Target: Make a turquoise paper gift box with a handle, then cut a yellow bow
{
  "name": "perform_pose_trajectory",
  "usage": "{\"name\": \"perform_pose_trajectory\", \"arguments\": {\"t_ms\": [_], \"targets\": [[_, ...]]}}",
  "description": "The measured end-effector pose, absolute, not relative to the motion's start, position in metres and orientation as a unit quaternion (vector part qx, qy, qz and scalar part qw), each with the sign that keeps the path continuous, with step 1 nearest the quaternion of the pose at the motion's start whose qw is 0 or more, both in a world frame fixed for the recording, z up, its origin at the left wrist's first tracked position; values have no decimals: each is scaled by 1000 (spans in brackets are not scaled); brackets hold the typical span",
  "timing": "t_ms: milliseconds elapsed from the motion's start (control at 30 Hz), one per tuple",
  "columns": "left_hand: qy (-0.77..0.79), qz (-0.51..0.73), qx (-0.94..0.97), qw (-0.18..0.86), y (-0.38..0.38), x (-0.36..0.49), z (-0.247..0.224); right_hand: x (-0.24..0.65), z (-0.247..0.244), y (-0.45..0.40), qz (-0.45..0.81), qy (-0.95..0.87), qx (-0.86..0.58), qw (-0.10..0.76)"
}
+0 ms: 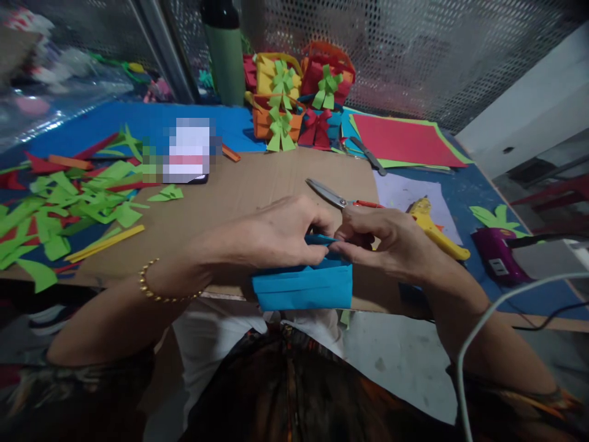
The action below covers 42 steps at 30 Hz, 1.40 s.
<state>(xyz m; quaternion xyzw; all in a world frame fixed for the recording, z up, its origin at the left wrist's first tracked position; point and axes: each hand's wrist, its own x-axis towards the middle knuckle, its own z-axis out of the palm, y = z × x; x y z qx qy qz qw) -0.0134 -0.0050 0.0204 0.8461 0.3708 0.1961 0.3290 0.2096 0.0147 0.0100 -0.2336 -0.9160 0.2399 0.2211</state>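
A folded blue paper box [304,288] rests at the front edge of the brown cardboard sheet [257,178]. Both hands are at its upper side. My left hand [276,233] pinches a blue paper edge there, thumb and fingers closed. From the other side my right hand [386,239] meets it, its thumb and index finger closed on the same blue paper. The fingertips nearly touch each other, and part of the box's top is hidden under them. Just beyond my right hand lie scissors [334,195] with orange handles, partly covered by the hand.
Green and red paper scraps [69,202] pile at the left beside a phone [186,153]. Small paper baskets with bows [280,123] stand at the back near a green bottle [227,61]. At right are red sheets [409,141], a yellow glue gun [432,227], a purple device [492,255] and a white cable [478,331].
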Motion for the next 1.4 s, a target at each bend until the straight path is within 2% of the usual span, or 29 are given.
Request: {"name": "perform_pose_trajectory", "arguments": {"t_ms": [133, 333, 500, 700, 967, 1167, 1400], "targets": [[363, 193, 837, 362, -3, -15, 23, 211, 17, 12, 271, -898, -255, 235], [418, 193, 817, 348, -1, -19, 24, 217, 15, 15, 250, -829, -370, 336], [427, 210, 801, 362, 1, -21, 22, 216, 7, 17, 308, -813, -366, 333], [455, 252, 763, 384, -9, -18, 25, 214, 3, 14, 398, -797, -350, 290], [455, 242, 764, 388, -6, -21, 29, 217, -1, 15, 387, -823, -297, 290], [470, 216, 763, 388, -4, -24, 32, 213, -6, 15, 300, -851, -278, 329], [465, 200, 760, 407, -6, -24, 35, 212, -12, 14, 271, -868, -272, 316]]}}
